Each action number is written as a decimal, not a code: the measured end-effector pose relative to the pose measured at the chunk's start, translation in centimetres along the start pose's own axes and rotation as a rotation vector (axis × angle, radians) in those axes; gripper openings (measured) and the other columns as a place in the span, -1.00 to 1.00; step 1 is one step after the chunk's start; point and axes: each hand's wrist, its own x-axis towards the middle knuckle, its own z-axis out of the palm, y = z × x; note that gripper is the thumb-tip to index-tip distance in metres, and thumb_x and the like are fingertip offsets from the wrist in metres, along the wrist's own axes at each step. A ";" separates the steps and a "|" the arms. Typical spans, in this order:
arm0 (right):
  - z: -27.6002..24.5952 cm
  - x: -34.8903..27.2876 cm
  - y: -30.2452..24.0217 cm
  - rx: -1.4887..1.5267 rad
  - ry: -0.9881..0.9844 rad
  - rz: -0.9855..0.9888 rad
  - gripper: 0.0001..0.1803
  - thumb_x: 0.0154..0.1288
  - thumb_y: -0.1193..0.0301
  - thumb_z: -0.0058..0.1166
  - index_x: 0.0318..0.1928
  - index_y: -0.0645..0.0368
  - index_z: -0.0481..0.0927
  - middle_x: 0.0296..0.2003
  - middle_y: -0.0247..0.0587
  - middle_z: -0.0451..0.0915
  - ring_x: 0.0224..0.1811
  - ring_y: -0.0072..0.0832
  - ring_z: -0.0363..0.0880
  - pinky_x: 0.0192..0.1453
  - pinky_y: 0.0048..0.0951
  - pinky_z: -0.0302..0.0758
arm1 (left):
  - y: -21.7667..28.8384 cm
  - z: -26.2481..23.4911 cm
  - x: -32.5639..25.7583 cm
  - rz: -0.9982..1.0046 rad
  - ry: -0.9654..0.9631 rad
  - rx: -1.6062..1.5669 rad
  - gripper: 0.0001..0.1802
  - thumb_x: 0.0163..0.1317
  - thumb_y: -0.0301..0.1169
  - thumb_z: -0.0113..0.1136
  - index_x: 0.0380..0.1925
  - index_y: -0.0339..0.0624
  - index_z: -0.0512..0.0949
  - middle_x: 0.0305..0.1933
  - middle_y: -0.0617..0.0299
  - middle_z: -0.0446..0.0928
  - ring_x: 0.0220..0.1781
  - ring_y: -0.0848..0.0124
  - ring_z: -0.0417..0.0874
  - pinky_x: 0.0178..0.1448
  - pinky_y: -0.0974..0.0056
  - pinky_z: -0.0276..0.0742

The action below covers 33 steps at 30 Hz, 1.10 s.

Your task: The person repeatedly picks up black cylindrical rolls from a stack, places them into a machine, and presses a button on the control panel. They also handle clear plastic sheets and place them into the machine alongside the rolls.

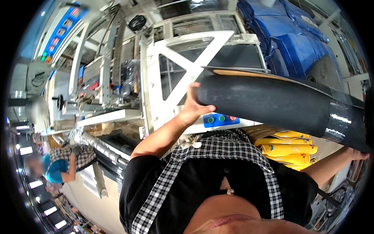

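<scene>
A thick roll of black sheet material [265, 103] lies across in front of my body, held between my two hands. A brown inner layer shows along its upper edge, and a shiny clear wrap goes round its right part. My left hand [193, 104] grips the left end, thumb below and fingers up over the edge. Beneath the far right end, my right hand [356, 154] supports the roll; its fingers are partly hidden at the rim of the picture. Behind the roll stands a white machine frame [183, 72] with slanted bars.
A blue control panel with buttons [221, 120] sits below the roll. Yellow rolled packages [288, 149] lie near my right side. Large blue wrapped bundles [286, 43] are stacked at the back right. At the left, another person [62, 165] bends beside long rolls [103, 150].
</scene>
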 end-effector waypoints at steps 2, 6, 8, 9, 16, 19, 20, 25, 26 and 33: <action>-2.7 -0.2 1.4 -0.085 0.128 -0.052 -0.21 0.10 0.09 0.01 0.26 0.35 0.29 0.25 0.10 0.34 0.28 0.01 0.32 0.35 0.11 0.25 | -2.8 2.0 3.8 -0.046 -0.039 -0.053 -0.12 -0.08 -0.69 0.41 0.13 -0.09 0.01 0.09 0.10 0.29 0.14 0.33 0.38 0.19 0.27 0.43; -7.6 0.3 8.9 -0.349 0.481 -0.099 -0.21 0.14 -0.04 -0.12 0.25 0.29 0.34 0.26 0.03 0.34 0.32 0.02 0.27 0.35 0.18 0.22 | -7.8 4.2 11.0 -0.159 -0.031 -0.073 -0.19 -0.10 -0.72 0.38 0.13 -0.17 0.14 0.16 0.15 0.28 0.19 0.34 0.37 0.26 0.24 0.38; -9.8 1.4 13.2 -0.346 0.543 0.041 -0.21 0.14 -0.07 -0.13 0.26 0.22 0.35 0.27 0.01 0.34 0.31 0.02 0.28 0.34 0.18 0.22 | -9.8 4.6 14.1 -0.123 -0.027 -0.019 -0.15 -0.11 -0.75 0.35 0.19 -0.19 0.14 0.22 0.14 0.26 0.25 0.32 0.34 0.31 0.23 0.33; -10.6 2.2 15.2 -0.335 0.547 0.107 -0.22 0.15 -0.09 -0.12 0.26 0.20 0.35 0.26 -0.01 0.35 0.31 0.01 0.28 0.34 0.17 0.23 | -10.4 4.6 15.3 -0.096 -0.014 0.013 -0.13 -0.10 -0.75 0.34 0.22 -0.19 0.13 0.24 0.14 0.26 0.26 0.32 0.33 0.32 0.24 0.33; -13.8 6.1 29.3 -0.262 0.532 0.465 -0.25 0.18 -0.13 -0.06 0.26 0.08 0.35 0.22 -0.08 0.39 0.26 -0.04 0.33 0.30 0.13 0.28 | -12.4 1.8 19.3 -0.005 0.155 0.148 -0.05 0.01 -0.77 0.22 0.40 -0.19 0.01 0.40 0.13 0.16 0.38 0.32 0.24 0.39 0.27 0.21; -13.1 6.9 34.5 -0.248 0.491 0.583 -0.26 0.19 -0.12 -0.04 0.25 0.08 0.36 0.24 -0.11 0.37 0.26 -0.05 0.33 0.29 0.11 0.29 | -12.7 -0.1 19.2 -0.102 0.301 0.157 -0.03 0.03 -0.78 0.19 0.42 -0.22 -0.08 0.50 0.03 -0.07 0.51 0.22 -0.01 0.48 0.20 0.01; -12.6 7.1 36.2 -0.256 0.485 0.613 -0.27 0.20 -0.12 -0.04 0.25 0.08 0.36 0.24 -0.11 0.37 0.26 -0.05 0.33 0.29 0.11 0.30 | -12.9 -0.7 19.1 -0.052 0.282 0.108 -0.08 0.09 -0.75 0.17 0.42 -0.28 -0.08 0.50 0.02 -0.06 0.52 0.24 -0.03 0.48 0.21 -0.01; -9.4 6.0 42.5 -0.259 0.450 0.721 -0.28 0.23 -0.12 -0.08 0.23 0.12 0.37 0.22 -0.10 0.38 0.22 -0.07 0.36 0.29 0.04 0.32 | -13.6 -3.7 19.2 0.092 0.413 0.157 -0.24 0.19 -0.62 0.18 0.35 -0.36 0.05 0.38 0.08 0.16 0.37 0.33 0.22 0.38 0.28 0.16; -8.9 5.4 43.5 -0.252 0.447 0.745 -0.28 0.22 -0.13 -0.06 0.22 0.13 0.37 0.20 -0.11 0.39 0.21 -0.07 0.37 0.29 0.03 0.32 | -13.7 -4.2 19.1 0.152 0.441 0.193 -0.29 0.21 -0.59 0.18 0.33 -0.37 0.11 0.33 0.11 0.27 0.30 0.36 0.34 0.34 0.31 0.25; -6.7 0.7 47.5 -0.296 0.497 0.969 -0.24 0.18 -0.14 0.00 0.25 0.09 0.33 0.22 -0.12 0.35 0.25 -0.09 0.31 0.30 0.05 0.30 | -16.5 -7.8 18.1 0.304 0.988 0.493 -0.46 0.24 -0.37 0.26 0.13 -0.45 0.35 0.15 0.07 0.44 0.18 0.30 0.43 0.28 0.28 0.26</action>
